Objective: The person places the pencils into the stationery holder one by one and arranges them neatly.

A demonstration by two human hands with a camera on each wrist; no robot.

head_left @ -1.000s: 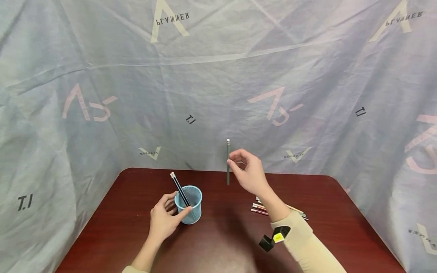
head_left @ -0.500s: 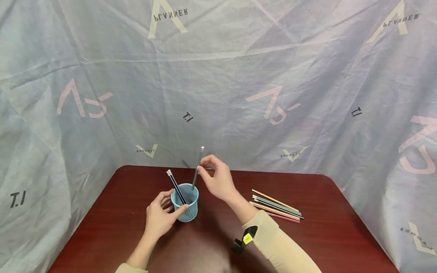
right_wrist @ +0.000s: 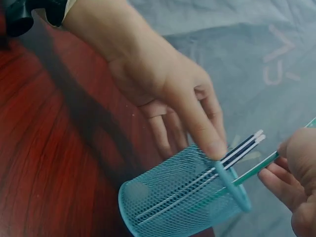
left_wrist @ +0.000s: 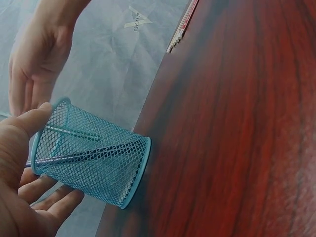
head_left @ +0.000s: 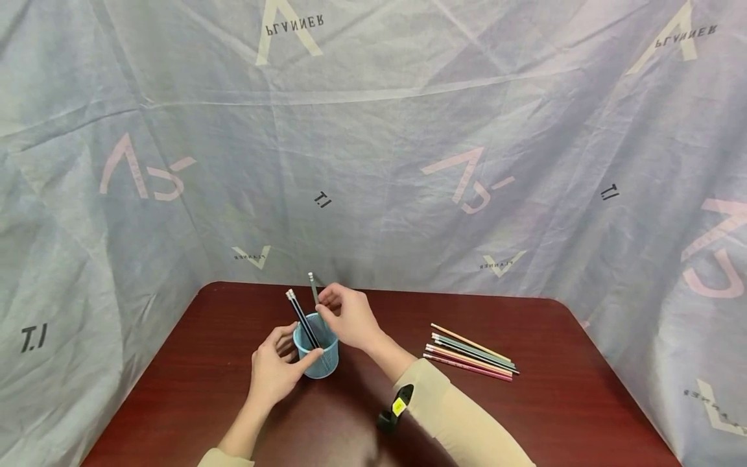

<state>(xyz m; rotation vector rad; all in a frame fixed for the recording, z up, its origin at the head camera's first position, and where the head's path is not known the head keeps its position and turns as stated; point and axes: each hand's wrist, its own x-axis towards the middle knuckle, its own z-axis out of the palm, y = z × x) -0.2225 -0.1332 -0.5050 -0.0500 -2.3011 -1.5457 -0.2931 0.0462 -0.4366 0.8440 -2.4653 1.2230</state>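
A light-blue mesh pencil cup (head_left: 324, 364) stands on the table, its rim held between the thumb and fingers of my left hand (head_left: 275, 371). Two dark striped pencils (head_left: 299, 311) with white eraser ends lean in it towards the left. Over the far side of the cup, my right hand (head_left: 352, 322) pinches a green pencil (head_left: 314, 287) between thumb and fingertips. Its lower part is inside the mesh; in the left wrist view that green pencil (left_wrist: 74, 132) reaches only partway down the cup (left_wrist: 106, 173). The right wrist view shows it slanting in past the rim (right_wrist: 232, 185).
To the right on the dark red wooden table (head_left: 560, 402) lies a loose row of several pencils (head_left: 473, 355), yellow, green, black and red. Grey printed cloth (head_left: 373, 130) hangs behind and on both sides. A black device (head_left: 397, 408) is strapped to my right wrist.
My right hand has carried the green pencil leftwards to the cup and lowered its end inside. The pencil now tilts left. My left hand keeps its hold on the cup.
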